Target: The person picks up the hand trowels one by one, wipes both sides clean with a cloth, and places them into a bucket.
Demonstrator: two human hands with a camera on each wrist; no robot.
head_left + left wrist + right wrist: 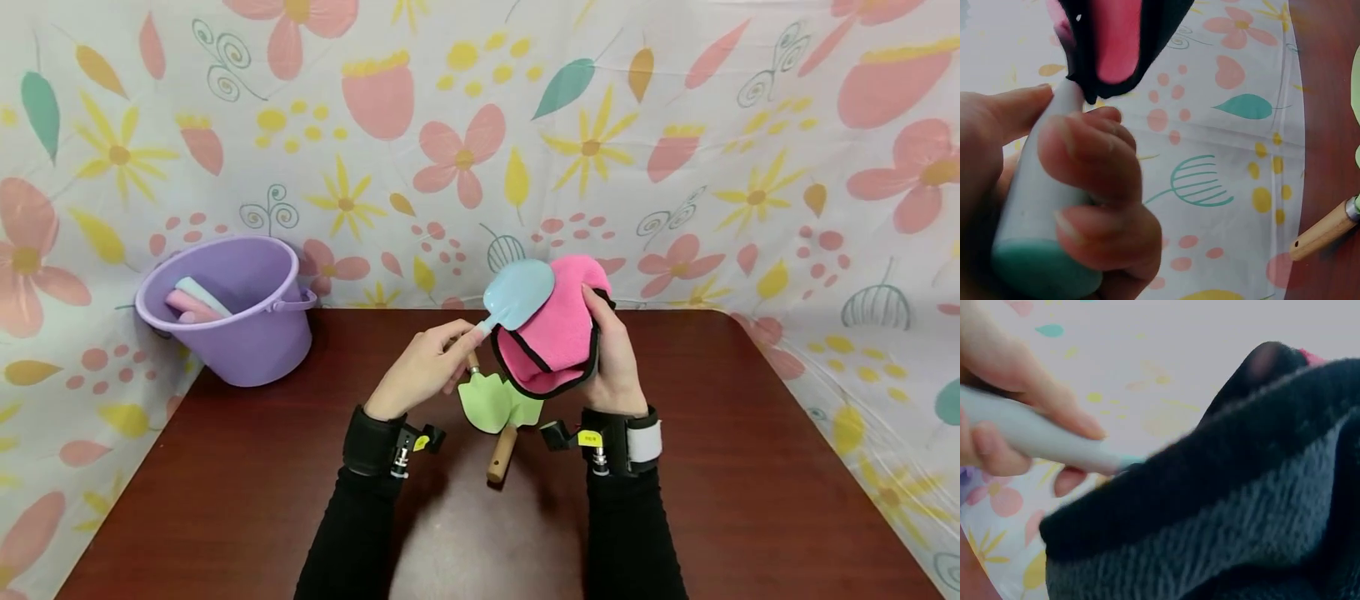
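Observation:
My left hand point(423, 367) grips a small light-blue shovel point(522, 292) by its pale handle, the blade pointing up and to the right. In the left wrist view, fingers and thumb wrap the handle point(1038, 206), which has a green end. My right hand point(618, 358) holds a folded pink cloth point(558, 337) with black edging, its thumb on the front. The shovel blade lies against or just before the cloth. A grey side of the cloth point(1210, 525) fills much of the right wrist view, hiding the right fingers. Below, green garden tools point(486, 402) with wooden handles lie on the table.
A purple bucket point(262, 346) stands at the back left of the brown table point(247, 492), with pink and pale-blue handle-like pieces point(197, 302) inside. Behind the table hangs a flower-patterned cloth backdrop point(465, 225).

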